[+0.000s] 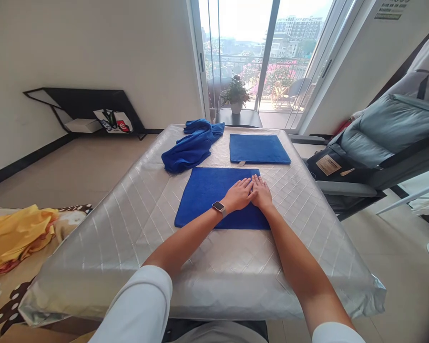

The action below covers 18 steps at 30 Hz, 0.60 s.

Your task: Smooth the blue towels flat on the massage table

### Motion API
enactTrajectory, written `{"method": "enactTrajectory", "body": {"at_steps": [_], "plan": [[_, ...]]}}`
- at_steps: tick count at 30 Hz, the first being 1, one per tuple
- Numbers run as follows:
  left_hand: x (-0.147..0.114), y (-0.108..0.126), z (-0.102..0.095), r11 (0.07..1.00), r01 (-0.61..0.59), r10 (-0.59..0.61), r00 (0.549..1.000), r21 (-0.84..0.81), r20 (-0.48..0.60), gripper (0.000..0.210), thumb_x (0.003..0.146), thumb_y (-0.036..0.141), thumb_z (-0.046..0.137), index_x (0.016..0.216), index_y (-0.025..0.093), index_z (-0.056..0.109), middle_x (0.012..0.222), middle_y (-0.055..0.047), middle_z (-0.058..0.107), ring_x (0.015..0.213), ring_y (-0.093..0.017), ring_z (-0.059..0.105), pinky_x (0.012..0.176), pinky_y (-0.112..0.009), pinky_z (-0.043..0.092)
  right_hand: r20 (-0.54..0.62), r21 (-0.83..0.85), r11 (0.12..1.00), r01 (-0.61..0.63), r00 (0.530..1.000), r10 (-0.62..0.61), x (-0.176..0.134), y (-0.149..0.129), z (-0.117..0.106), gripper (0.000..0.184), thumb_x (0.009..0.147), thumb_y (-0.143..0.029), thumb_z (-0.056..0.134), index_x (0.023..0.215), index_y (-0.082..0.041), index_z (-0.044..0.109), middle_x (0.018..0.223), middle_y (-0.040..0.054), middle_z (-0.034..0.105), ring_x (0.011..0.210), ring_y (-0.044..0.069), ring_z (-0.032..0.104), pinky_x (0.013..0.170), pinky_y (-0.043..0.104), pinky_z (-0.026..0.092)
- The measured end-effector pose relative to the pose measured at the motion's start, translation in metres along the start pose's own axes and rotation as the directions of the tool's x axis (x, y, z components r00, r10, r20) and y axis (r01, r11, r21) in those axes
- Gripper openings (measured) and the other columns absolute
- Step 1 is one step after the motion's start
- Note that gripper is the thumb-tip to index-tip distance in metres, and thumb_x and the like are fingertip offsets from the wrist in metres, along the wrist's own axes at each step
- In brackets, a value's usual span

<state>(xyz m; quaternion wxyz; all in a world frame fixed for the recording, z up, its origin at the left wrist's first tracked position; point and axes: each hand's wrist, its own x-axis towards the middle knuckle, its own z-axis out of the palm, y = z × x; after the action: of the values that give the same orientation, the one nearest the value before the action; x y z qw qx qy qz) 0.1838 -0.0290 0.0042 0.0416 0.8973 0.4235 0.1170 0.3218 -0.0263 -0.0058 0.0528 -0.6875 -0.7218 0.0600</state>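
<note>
Currently both hands lie palm-down on a folded blue cloth (207, 196), fingers extended and held nearly together, nothing pinched. The left hand (237, 194), watch (219, 206) at its wrist, rests beside the right hand (261, 191); left thumb and index meet the right hand's inner edge. Contact is toward the cloth's right side; the right wrist covers part of that border.

Step, as judged: pressing the cloth flat. Technique: keep palms level and pressure even, since fingertips alone would probably drag the top layer. Best worked by parting the hands, left toward the broad uncovered left portion, right toward the near border. One hand should anchor while the other strokes, as the slick-looking silver tablecloth (143, 205) may let the cloth skate. Check that edges line up; the right border cannot be fully judged under the wrist.

Surroundings: the cloth lies on the table, central, before the person. Just beyond, to the right, a second folded blue cloth (260, 148), flat, white tag (241, 164) at its near edge. Beyond, to the left, a crumpled blue cloth (191, 147), close to the far left corner; contact there uncertain, so avoid snagging it.
</note>
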Motion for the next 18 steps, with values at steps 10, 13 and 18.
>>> {"method": "enactTrajectory", "body": {"at_steps": [10,13,18], "plan": [[-0.024,-0.059,0.004,0.967,0.253,-0.254,0.967,0.021,0.027,0.079,0.105,0.062,0.013,0.160,0.010,0.035,0.167,-0.013,0.031,0.157,-0.024,0.023,0.129,-0.042,0.017,-0.029,0.043,0.998,-0.036,0.999,0.037,0.004,-0.003,0.003,0.066,0.107,-0.043,0.023,0.163,-0.007,0.027,0.171,0.0107,0.023,0.158,0.024,0.018,0.128,0.041,0.015],[-0.049,-0.091,-0.007,0.937,0.346,-0.348,0.937,0.054,0.031,0.080,0.105,0.062,0.012,0.161,0.008,0.032,0.168,-0.014,0.030,0.157,-0.024,0.022,0.130,-0.042,0.016,-0.019,0.056,0.998,-0.040,0.999,0.041,0.004,-0.003,0.003,0.066,0.107,-0.043,0.022,0.163,-0.008,0.027,0.171,0.0098,0.022,0.159,0.023,0.017,0.128,0.041,0.014],[-0.085,-0.132,-0.019,0.873,0.480,-0.484,0.875,0.086,0.023,0.083,0.105,0.061,0.013,0.161,0.002,0.026,0.169,-0.016,0.025,0.158,-0.027,0.020,0.130,-0.042,0.015,-0.011,0.031,0.999,-0.043,0.999,0.044,0.005,-0.001,0.004,0.067,0.107,-0.044,0.021,0.163,-0.008,0.025,0.171,0.0100,0.021,0.159,0.023,0.016,0.128,0.041,0.014]]}}
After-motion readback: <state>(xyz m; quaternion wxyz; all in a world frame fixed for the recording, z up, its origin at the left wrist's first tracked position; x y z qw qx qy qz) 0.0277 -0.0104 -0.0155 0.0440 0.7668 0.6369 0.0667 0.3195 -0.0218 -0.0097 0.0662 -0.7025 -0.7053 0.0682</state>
